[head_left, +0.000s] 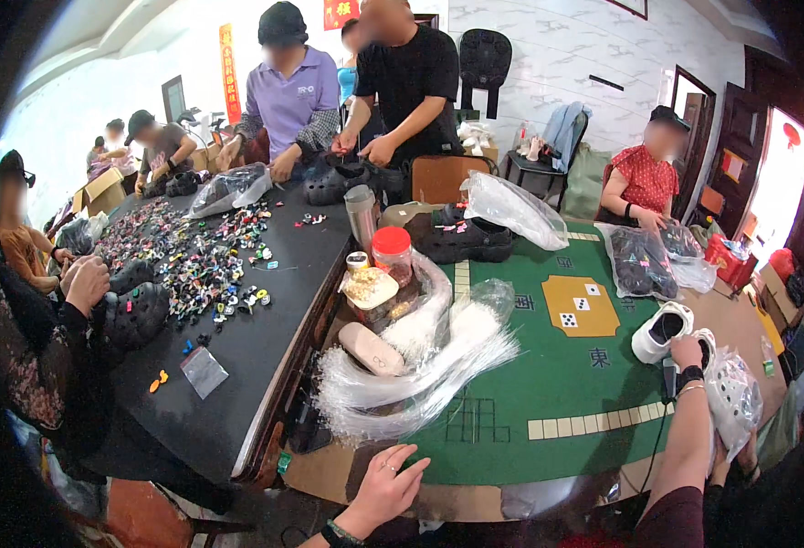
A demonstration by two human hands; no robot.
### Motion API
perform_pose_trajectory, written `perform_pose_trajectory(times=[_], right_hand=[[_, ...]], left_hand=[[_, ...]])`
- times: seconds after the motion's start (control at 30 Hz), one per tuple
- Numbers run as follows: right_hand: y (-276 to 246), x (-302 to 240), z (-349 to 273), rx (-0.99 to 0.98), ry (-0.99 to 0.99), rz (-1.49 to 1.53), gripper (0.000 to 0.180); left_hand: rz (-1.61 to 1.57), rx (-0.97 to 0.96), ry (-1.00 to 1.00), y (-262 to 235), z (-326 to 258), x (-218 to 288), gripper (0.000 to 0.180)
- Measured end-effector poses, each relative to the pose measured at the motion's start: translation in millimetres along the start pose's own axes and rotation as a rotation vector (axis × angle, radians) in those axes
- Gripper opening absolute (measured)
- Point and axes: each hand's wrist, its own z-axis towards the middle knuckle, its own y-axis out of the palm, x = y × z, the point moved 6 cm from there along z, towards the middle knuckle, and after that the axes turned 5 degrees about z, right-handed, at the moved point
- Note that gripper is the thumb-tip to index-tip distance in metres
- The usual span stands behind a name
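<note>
My left hand (pixel 388 484) is held up at the front edge of the green table, fingers apart and nothing in them; it wears a ring and a dark wristband. My right hand (pixel 688 353) reaches to the table's right side, between a white clog (pixel 659 331) and a second white clog (pixel 708 345). Its fingers curl downward, and what they grip is hidden. Beside it is a small black object (pixel 669 376) with a cable hanging down. White clogs in a clear plastic bag (pixel 736 393) lie just right of my wrist.
Clear plastic strands (pixel 420 384), a glasses case (pixel 372 349) and a red-lidded jar (pixel 392 254) stand left on the green table (pixel 475 447). Colourful shoe charms (pixel 210 265) cover the black table (pixel 237 365), where people handle dark clogs. A person in red (pixel 644 178) sits across, near bagged shoes (pixel 637 260).
</note>
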Motion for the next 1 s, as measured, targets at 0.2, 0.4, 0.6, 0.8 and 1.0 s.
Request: perform_pose_trajectory(times=[0.2, 0.4, 0.6, 0.8, 1.0], right_hand=[[-7, -23, -8, -0.164, -0.1, -0.148, 0.022], [-53, -94, -14, -0.005, -0.18, -0.191, 0.023], [-44, -197, -19, 0.045, -0.426, -0.091, 0.024], [-26, -315, -36, -0.122, -0.583, 0.088, 0.03], [-4, -432, -40, -0.247, -0.709, 0.118, 0.036]], left_hand=[[-0.025, 0.024, 0.015, -1, 0, 0, 0.033], [-0.031, 0.037, -0.004, 0, 0, -2, 0.034], [-0.038, 0.04, -0.002, 0, -1, -2, 0.028], [-0.034, 0.04, -0.037, -1, 0, -4, 0.028], [-0.124, 0.02, -0.068, 0, 1, -9, 0.028]])
